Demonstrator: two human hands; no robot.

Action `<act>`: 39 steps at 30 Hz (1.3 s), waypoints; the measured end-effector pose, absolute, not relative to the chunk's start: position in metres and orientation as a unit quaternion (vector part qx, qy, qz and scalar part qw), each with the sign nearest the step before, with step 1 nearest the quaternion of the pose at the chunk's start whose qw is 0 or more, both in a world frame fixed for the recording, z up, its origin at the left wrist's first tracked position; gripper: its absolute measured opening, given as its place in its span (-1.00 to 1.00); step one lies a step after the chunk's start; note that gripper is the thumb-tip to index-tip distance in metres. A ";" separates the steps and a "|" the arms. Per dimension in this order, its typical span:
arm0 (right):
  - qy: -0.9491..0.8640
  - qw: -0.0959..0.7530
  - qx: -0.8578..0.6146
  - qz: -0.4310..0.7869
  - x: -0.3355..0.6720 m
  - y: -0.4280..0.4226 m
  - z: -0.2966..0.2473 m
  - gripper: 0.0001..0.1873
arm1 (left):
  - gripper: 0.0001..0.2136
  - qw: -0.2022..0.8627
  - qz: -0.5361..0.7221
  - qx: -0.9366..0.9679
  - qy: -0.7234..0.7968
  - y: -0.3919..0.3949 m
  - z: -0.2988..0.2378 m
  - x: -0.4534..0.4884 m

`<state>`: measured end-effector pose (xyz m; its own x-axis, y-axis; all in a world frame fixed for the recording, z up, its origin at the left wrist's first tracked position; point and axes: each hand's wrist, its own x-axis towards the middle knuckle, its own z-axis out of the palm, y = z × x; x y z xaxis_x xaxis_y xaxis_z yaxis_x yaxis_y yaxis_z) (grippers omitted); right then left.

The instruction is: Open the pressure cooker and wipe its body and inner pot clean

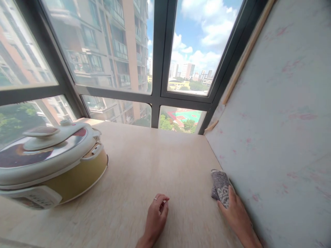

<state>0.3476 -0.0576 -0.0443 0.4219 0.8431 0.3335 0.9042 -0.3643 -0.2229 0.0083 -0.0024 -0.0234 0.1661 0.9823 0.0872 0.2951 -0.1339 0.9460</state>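
Note:
My right hand (236,212) grips a folded grey cloth (221,184) with a pale swirl pattern, thumb on the near side and fingers along its right edge. The cloth lies on the beige sill top (155,155), close against the wall on the right. Near the front middle of that surface is my left hand (156,215), its fingers curled in loosely, with a ring on one finger. Nothing shows inside it.
A white and olive-gold electric cooker (72,175) with a lidded top stands on the left. Dark window frames (156,69) close off the back. The floral-papered wall (279,137) rises at the right, with torn wood-coloured trim (212,126) at the corner.

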 end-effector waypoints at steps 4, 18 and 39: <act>-0.541 0.232 -0.808 -0.033 0.300 -0.029 -0.032 -0.22 | -0.76 0.448 0.405 0.604 0.521 -0.003 -0.021 0.004; -0.554 0.479 -0.411 0.542 0.097 0.007 -0.018 -0.19 | -0.08 0.521 0.499 0.391 0.572 0.020 -0.007 -0.036; -0.524 0.471 -0.508 0.495 0.161 -0.020 -0.035 -0.46 | -0.54 -0.101 0.223 0.619 0.746 0.119 0.024 -0.117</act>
